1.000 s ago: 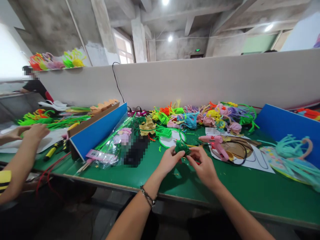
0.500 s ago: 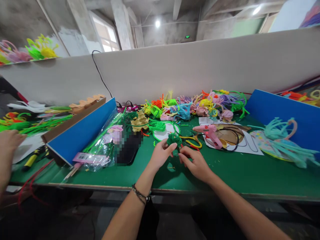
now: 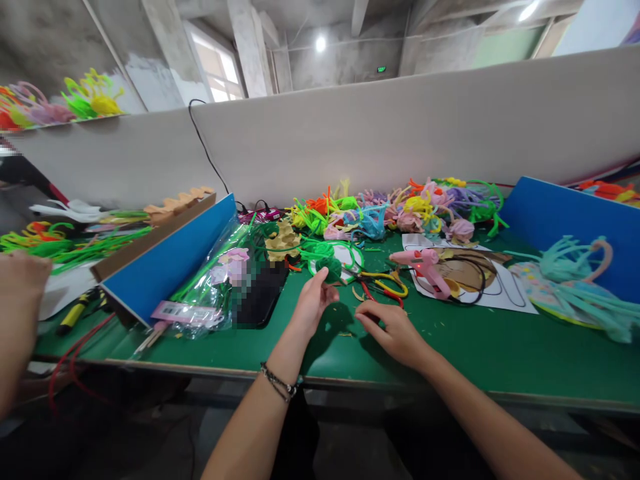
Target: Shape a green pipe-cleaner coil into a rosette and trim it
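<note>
A small dark green bundle of fuzzy pipe cleaner point(image 3: 330, 267) is held upright between the thumb and fingers of my left hand point(image 3: 313, 303). Behind it lie a brighter green bundle point(image 3: 316, 249) and a white disc with a green rim point(image 3: 350, 255). My right hand point(image 3: 393, 331) is low over the table, apart from the bundle, its fingers curled together. Whether anything is pinched in them is hidden. Just beyond it lies a pair of pliers point(image 3: 393, 285) with yellow and red handles.
A pink glue gun point(image 3: 426, 267) rests on white paper at right, beside a turquoise fuzzy piece point(image 3: 575, 280). Colourful bundles point(image 3: 370, 220) line the back. A black phone point(image 3: 263, 293) and plastic bag point(image 3: 200, 313) lie left. Blue boards point(image 3: 170, 257) flank the space. Another person's hand point(image 3: 23, 287) is far left.
My left hand has moved the green bundle slightly left and up, away from my right hand. My right hand has come off the bundle and remains near the same place.
</note>
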Demonstrator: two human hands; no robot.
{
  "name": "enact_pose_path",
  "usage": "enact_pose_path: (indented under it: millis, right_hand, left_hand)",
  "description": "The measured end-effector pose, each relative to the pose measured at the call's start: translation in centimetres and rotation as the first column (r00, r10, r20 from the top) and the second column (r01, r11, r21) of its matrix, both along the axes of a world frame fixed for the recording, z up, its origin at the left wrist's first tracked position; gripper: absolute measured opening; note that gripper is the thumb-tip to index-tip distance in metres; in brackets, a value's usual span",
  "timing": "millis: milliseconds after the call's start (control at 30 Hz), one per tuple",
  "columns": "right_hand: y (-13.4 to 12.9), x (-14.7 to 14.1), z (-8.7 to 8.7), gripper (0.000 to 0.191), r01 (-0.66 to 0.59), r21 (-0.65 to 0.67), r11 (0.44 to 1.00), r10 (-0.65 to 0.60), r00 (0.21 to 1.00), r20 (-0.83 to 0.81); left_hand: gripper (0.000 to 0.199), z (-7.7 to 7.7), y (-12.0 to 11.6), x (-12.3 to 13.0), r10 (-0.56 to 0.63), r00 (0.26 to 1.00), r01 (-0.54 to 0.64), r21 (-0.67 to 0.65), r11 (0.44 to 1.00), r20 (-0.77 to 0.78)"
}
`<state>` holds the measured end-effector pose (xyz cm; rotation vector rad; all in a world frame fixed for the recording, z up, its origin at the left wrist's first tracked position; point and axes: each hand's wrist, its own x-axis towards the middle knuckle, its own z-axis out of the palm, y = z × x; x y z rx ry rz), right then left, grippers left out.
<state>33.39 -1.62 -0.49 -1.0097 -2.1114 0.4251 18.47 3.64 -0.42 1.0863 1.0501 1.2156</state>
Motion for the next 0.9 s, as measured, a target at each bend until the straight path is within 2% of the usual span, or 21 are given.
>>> enact_pose_path:
  millis: [100,200,267,367,433,567,700,833,900]
  right_hand:
    - [0.1,0.0,0.0,0.018,0.003,-0.024,1.000,-0.003,1.000,0.029]
    - [0.2,0.0,0.0,0.018,0.024,-0.032,0.999,-0.022,0.999,0.045]
    - [0.2,0.1,-0.1,0.019,0.050,-0.032,0.998,-0.048,0.998,0.039]
    - [0.2,0.2,-0.3,0.019,0.098,-0.016,0.995,-0.098,0.995,-0.009]
    - [0.2,0.3,-0.3,0.018,0.125,-0.003,0.992,-0.125,0.991,-0.053]
    - [0.3,0.5,-0.3,0.013,0.166,-0.005,0.986,-0.166,0.979,-0.122]
    - [0.5,0.5,-0.1,0.009,0.213,-0.017,0.977,-0.212,0.954,-0.210]
    - [0.7,0.8,0.0,0.008,0.338,0.007,0.941,-0.315,0.884,-0.346]
    - [0.7,0.9,0.1,0.015,0.350,0.016,0.937,-0.320,0.875,-0.363]
  left_hand:
    - [0.047,0.1,0.1,-0.2,0.035,0.993,-0.034,0.012,0.999,-0.112]
    - [0.034,0.4,-0.5,-0.4,0.071,0.949,-0.051,0.074,0.996,-0.306]
    - [0.032,0.6,-0.9,-0.6,0.123,0.876,-0.066,0.135,0.989,-0.467]
    - [0.030,0.8,-1.2,-0.9,0.164,0.723,-0.058,0.178,0.982,-0.671]
    - [0.029,0.9,-1.2,-1.2,0.172,0.645,-0.057,0.178,0.982,-0.745]
    - [0.028,0.6,-1.0,-1.3,0.216,0.541,-0.083,0.203,0.976,-0.813]
    - [0.029,0.0,-0.9,-1.3,0.259,0.528,-0.090,0.250,0.964,-0.809]
    - [0.030,-0.2,-0.9,-1.5,0.381,0.570,-0.135,0.375,0.917,-0.728]
    - [0.027,0.0,-1.1,-1.6,0.426,0.600,-0.139,0.437,0.889,-0.677]
